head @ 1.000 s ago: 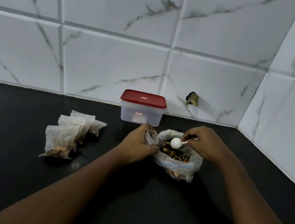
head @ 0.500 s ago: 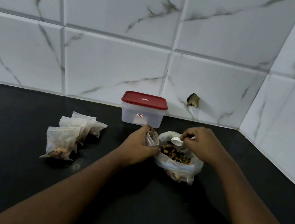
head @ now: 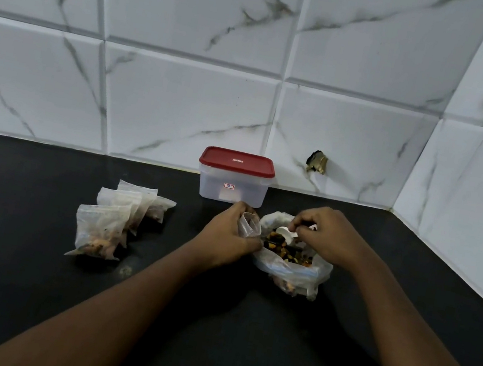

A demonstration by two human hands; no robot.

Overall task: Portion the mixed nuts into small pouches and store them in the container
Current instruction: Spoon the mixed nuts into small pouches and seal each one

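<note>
Right hand is pinching the white spoon, dipping it lower into the mixed nuts than a second ago; likely another scoop is starting. Left hand is gripping the open pouch beside the bag. Container is standing lidded at the countertop back edge.

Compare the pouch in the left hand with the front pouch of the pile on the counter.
The held pouch looks empty; the front pouch has nuts at its bottom. The left hand grips the held pouch with its mouth open; the front pouch rests on the counter, touched by no hand. Both are small, clear plastic.
</note>
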